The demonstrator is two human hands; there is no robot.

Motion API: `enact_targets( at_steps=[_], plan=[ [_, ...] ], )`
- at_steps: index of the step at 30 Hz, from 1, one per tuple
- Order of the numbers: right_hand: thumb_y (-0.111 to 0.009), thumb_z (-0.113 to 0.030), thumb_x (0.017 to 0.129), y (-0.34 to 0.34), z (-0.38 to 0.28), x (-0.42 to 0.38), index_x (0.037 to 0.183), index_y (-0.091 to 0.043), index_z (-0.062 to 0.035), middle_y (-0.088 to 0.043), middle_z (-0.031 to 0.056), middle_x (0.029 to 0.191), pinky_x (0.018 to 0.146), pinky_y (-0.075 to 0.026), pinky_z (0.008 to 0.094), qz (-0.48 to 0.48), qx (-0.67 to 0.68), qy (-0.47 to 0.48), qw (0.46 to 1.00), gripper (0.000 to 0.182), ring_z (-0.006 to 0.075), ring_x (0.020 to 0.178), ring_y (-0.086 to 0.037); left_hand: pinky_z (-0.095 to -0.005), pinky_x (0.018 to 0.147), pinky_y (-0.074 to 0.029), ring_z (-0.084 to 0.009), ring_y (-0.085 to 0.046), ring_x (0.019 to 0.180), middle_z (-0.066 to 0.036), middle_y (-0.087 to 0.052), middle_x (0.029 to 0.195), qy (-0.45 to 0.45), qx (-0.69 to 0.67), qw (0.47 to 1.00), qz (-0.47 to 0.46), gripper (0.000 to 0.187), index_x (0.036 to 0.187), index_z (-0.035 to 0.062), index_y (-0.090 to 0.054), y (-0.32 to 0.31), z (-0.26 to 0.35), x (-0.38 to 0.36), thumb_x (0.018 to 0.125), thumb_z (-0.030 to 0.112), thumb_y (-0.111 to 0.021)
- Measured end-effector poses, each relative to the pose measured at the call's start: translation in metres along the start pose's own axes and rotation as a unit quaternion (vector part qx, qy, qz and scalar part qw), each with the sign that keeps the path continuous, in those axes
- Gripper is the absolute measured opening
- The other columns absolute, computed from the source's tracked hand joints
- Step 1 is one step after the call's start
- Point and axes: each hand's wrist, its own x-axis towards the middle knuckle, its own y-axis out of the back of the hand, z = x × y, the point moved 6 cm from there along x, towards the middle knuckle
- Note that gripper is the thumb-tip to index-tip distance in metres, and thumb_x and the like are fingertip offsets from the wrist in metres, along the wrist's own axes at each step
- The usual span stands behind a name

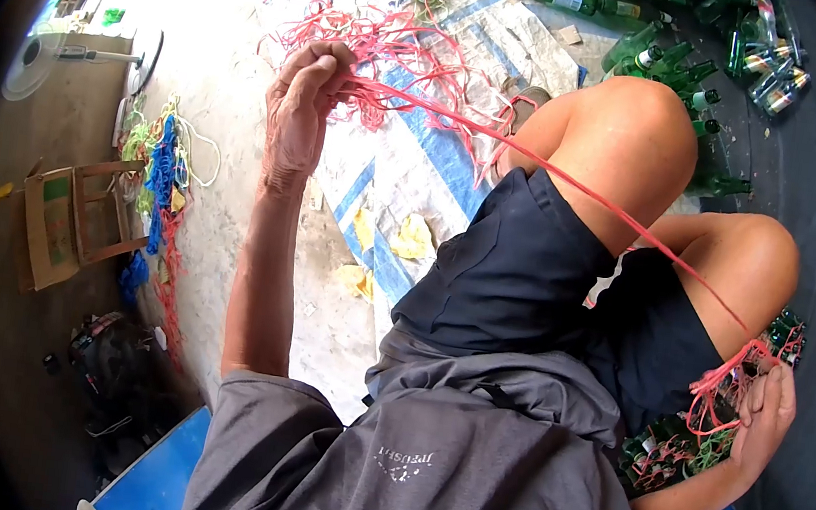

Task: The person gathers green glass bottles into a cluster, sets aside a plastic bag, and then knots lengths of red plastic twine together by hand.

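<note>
My left hand (302, 107), raised on the left, is closed on pinkish-red strings. From it a strand of red string (578, 179) runs taut across my bent knees to the right. At its other end my right hand (765, 412), low beside my right thigh, has its fingers closed around a looped bunch of pink string (723, 387). Behind my left hand a loose, tangled heap of pink string (401, 53) lies on the blue-and-white striped sheet (440, 148). Below my right hand, more red and green strings lie among dark bottles, partly hidden.
Green glass bottles (685, 75) lie at the upper right. On the left are a fan (35, 61), an open cardboard box (51, 229), hanging blue strings (163, 182) and a black bag (115, 353). Yellow scraps (414, 238) lie near the sheet. I sit on a blue seat (152, 468).
</note>
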Motion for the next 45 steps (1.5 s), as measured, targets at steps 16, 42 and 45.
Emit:
enact_targets(
  at_steps=[16,42,45],
  plan=[
    [-0.071,0.0,0.09,-0.153,-0.098,-0.044,0.126,-0.067,0.0054,-0.067,0.0193,0.124,0.105,-0.049,0.0415,-0.007,-0.302,0.387,0.871,0.037,0.0334,0.116,-0.065,-0.0305,0.095,-0.051,-0.0139,-0.062,0.102,-0.009,-0.066,0.116,-0.022,-0.088,0.978,-0.188,0.033,0.122,-0.0065,-0.065,-0.118,0.046,-0.041,0.096,-0.003,-0.045],
    [-0.061,-0.028,0.111,-0.27,-0.075,0.023,0.102,-0.073,-0.0039,-0.041,-0.0111,0.065,0.047,-0.027,0.0194,-0.21,0.134,0.078,0.965,0.029,-0.0018,0.055,-0.033,-0.0383,0.099,-0.053,-0.0282,-0.069,0.113,-0.015,-0.071,0.12,-0.136,0.143,0.966,-0.165,0.033,0.122,-0.0011,-0.069,-0.161,0.016,-0.074,0.091,0.01,-0.077],
    [-0.061,-0.029,0.111,-0.269,-0.073,0.023,0.102,-0.073,-0.0041,-0.041,-0.0112,0.064,0.048,-0.027,0.0193,-0.211,0.142,0.061,0.965,0.029,-0.0018,0.055,-0.033,-0.0393,0.097,-0.053,-0.0304,-0.068,0.111,-0.016,-0.07,0.116,-0.188,0.196,0.949,-0.159,0.033,0.116,-0.0012,-0.069,-0.168,0.025,-0.086,0.087,0.008,-0.08]
  ],
)
